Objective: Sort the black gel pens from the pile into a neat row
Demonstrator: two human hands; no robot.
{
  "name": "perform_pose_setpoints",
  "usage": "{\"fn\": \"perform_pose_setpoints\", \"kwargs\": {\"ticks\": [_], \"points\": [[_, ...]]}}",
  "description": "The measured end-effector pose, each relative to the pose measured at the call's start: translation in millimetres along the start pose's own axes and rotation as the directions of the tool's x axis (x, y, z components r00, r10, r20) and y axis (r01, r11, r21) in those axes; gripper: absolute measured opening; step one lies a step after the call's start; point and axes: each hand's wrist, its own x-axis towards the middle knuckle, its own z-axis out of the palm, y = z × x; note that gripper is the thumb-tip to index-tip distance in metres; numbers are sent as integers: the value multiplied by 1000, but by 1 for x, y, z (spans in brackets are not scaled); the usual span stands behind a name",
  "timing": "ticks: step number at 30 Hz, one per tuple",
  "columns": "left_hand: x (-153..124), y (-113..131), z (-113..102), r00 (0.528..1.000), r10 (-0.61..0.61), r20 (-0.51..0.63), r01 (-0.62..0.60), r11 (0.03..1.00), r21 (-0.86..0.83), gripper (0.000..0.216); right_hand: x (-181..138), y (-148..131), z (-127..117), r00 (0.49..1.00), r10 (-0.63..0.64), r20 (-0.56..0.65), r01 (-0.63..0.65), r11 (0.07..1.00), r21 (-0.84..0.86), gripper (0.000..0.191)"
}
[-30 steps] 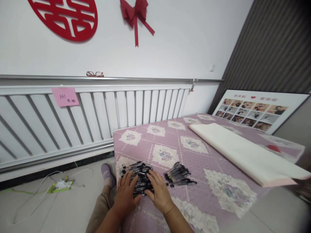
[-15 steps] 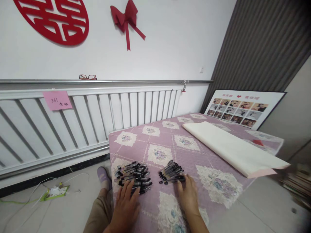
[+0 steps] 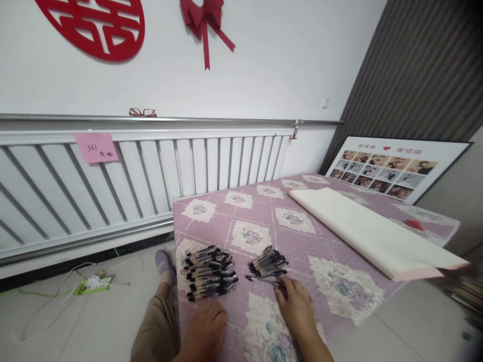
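Observation:
My right hand has its thumb and fingertips closed on the near end of a black pen. That pen lies on the purple flowered tablecloth, just below a small fanned pile of pens. To the left is a larger pile of black-capped, clear-barrelled pens, lying roughly side by side. My left hand rests on the cloth just below this larger pile, apart from it. Its fingers are curled in, and their undersides are hidden.
A folded cream sheet lies across the table's right side, with a red item beyond it. A photo board leans at the back right. Behind the table runs a white radiator. A power strip with cables lies on the floor.
My left hand has come off the larger pile toward me, and its fingers have curled. My right hand now pinches one pen, set slightly apart from the smaller pile. The view has shifted slightly.

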Motion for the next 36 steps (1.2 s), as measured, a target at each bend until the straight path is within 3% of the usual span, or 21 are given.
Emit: {"fn": "perform_pose_setpoints", "kwargs": {"ticks": [5,10,14,17,19,25,32,36], "points": [[1,4,-7,998,-59,34,59,998,-21,23,-3,-1,-4,995,-86,58,83,995,52,27],[0,3,-7,999,-48,12,47,999,22,25,-7,-1,-7,985,-164,60,136,937,321,25],[-2,4,-9,982,58,-180,-38,993,112,30,-19,-12,-11,989,-113,91,51,856,514,28],[-3,7,-12,921,95,-379,-28,984,179,31,-32,-35,-14,978,-158,136,45,797,602,24],[-2,10,-14,893,93,-440,-4,980,197,30,-41,-55,-15,962,-215,166,53,748,661,20],[-2,9,-11,934,64,-351,-9,987,158,21,-58,-103,-12,931,-273,243,-18,630,777,12],[-6,4,-7,973,-24,-229,52,992,118,30,-59,-103,-8,937,-154,314,-179,561,809,28],[-7,5,-9,982,-79,-171,91,994,66,30,-57,-104,-14,946,-134,294,-166,578,799,29]]}}
